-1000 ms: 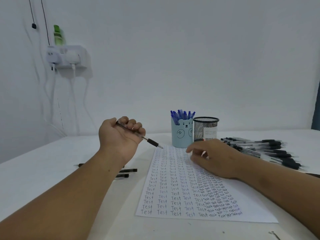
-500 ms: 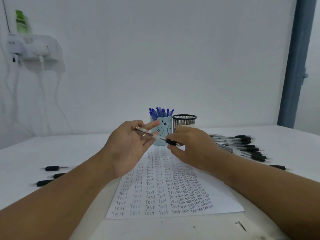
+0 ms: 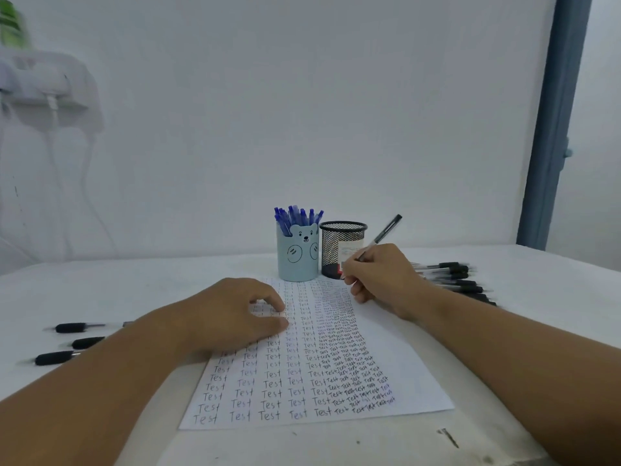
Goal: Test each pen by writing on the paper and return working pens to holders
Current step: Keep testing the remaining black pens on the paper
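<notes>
Paper point(image 3: 400, 375) is spread on a white table point(image 3: 168, 284) against a wall; it is pressed by the relaxed left hand point(image 3: 232, 314), while a pen point(image 3: 381, 235) is gripped by the right hand point(image 3: 379, 274).

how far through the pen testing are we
Well along: the paper is covered in columns of "Test", and the bear holder is full of blue pens. In hand: the right hand holds a black pen at the sheet's top while the left hand rests on it. Left: the pile of black pens; the mesh holder shows none.
</notes>
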A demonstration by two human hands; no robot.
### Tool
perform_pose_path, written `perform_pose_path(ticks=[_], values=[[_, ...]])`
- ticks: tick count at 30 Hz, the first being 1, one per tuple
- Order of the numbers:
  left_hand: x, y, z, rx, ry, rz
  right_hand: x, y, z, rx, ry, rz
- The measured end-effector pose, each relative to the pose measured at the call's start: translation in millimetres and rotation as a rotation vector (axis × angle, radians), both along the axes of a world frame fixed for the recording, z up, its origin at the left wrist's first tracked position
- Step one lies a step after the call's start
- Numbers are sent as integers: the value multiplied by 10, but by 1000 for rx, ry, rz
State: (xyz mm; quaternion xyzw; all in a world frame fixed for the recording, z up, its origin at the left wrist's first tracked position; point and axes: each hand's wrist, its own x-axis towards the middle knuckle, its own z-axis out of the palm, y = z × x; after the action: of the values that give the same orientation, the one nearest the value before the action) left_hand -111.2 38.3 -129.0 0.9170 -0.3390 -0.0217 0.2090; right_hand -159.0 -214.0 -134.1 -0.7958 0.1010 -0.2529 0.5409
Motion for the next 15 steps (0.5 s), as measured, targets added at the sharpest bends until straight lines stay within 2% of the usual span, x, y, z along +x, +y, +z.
perform_pose_path(ticks=[9,15], values=[[33,1,-2,18,-10,-9,129,-51,-76,-227,89,-138],[17,0,-7,27,-12,-18,141,-43,-71,-251,126,-137]])
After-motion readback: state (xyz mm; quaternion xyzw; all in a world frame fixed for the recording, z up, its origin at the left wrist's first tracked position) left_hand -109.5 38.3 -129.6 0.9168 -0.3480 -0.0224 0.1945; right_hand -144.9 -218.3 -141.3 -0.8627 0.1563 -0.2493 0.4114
